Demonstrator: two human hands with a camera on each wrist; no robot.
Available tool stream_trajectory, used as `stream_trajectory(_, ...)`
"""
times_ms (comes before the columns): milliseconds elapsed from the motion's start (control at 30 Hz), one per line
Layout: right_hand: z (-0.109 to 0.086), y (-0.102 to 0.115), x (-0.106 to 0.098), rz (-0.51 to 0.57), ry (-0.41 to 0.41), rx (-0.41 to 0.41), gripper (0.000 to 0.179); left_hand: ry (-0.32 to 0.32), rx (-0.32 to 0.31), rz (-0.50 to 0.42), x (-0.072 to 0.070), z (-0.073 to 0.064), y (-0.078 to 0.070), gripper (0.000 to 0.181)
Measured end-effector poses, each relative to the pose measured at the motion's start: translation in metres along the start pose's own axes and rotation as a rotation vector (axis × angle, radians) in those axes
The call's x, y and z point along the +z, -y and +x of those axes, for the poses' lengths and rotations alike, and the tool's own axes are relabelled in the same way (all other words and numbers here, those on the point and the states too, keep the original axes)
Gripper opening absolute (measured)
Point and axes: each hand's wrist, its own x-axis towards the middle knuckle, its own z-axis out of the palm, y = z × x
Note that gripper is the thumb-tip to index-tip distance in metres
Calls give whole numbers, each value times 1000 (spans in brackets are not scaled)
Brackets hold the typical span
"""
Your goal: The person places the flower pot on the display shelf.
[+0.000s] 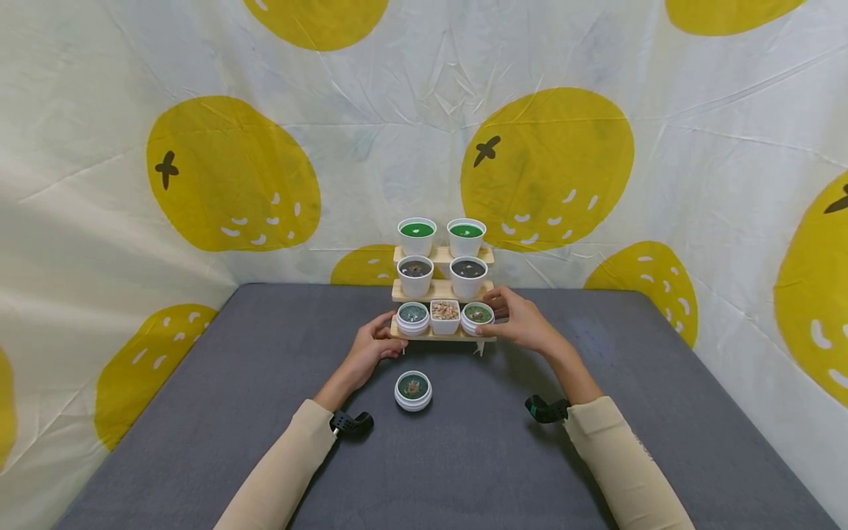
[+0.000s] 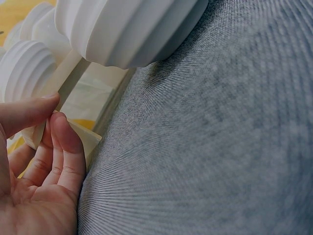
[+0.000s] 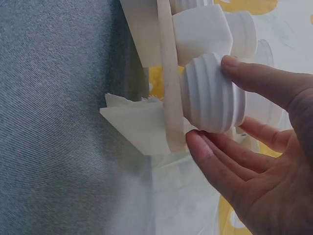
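Note:
A three-tier wooden stand (image 1: 442, 291) rises at the far side of the table, loaded with small white pots. My left hand (image 1: 364, 355) pinches the left end of its lowest shelf between thumb and fingers, as the left wrist view shows at the shelf end (image 2: 68, 78). On that shelf's right end sits a ribbed round pot (image 3: 208, 93) with a green top. My right hand (image 1: 523, 322) holds this pot from the right, thumb on its rim and fingertips low by the shelf. Beside it stand a square pot (image 1: 444, 316) of pinkish bits and another ribbed pot (image 1: 413, 319).
Two white cups with dark tops, one of them this cup (image 1: 415, 277), fill the middle tier. Green-topped cups (image 1: 417, 237) occupy the upper one. A lone ribbed pot (image 1: 414, 392) rests on the grey tabletop (image 1: 450, 456) in front. Behind hangs a fruit-patterned cloth (image 1: 391, 162).

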Motion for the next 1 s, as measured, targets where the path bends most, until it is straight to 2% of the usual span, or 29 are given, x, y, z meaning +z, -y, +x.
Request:
stream_trajectory(300, -7, 5, -14, -42, 60, -4, 74, -2, 6, 4, 0, 0, 1, 77)
stream_trajectory(400, -9, 10, -19, -66, 69, 2, 75, -3, 2, 5, 0, 0, 1, 77)
stream_trajectory(567, -16, 24, -25, -97, 59, -38, 71, -5, 9, 8, 0, -1, 0, 78)
stream_trajectory(667, -20, 34, -25, -117, 35, -92, 67, -10, 8, 7, 0, -1, -1, 78)
stream_trajectory(833, -26, 50, -20, -138, 15, -232, 56, -12, 5, 7, 0, -1, 1, 78)
stream_trajectory(1000, -29, 63, -10, -59, 32, -340, 46, -6, 11, 10, 0, -1, 1, 79)
